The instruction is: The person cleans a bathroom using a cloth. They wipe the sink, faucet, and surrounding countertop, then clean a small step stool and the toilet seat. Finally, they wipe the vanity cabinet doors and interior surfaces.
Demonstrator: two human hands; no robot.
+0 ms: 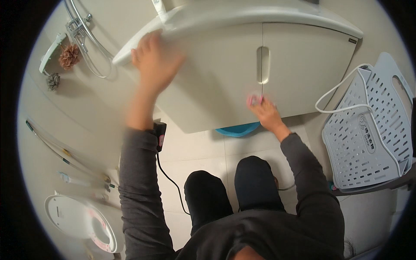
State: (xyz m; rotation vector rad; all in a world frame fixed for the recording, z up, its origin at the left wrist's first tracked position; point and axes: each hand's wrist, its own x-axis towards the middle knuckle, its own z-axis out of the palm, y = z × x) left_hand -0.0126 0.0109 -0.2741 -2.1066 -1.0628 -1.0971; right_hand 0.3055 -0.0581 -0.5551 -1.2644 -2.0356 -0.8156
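My left hand (158, 61) is raised at the left front edge of the white washbasin counter (227, 18), blurred, with its fingers spread and nothing seen in it. Near its fingertips a white tube (159, 9) stands on the counter. My right hand (267, 112) is lower, before the cabinet doors, with a small pink object (254, 100) between its fingers; blur hides what kind it is. Just above it are the recessed handle (264, 65) and the seam between the two closed cabinet doors (305, 71).
A blue basin (239, 130) sits on the floor under the cabinet. At the right stands a grey perforated laundry basket (364, 146). A toilet (81, 221) with raised lid is at lower left, shower fittings (78, 29) at upper left. A black cable (172, 182) runs along the floor.
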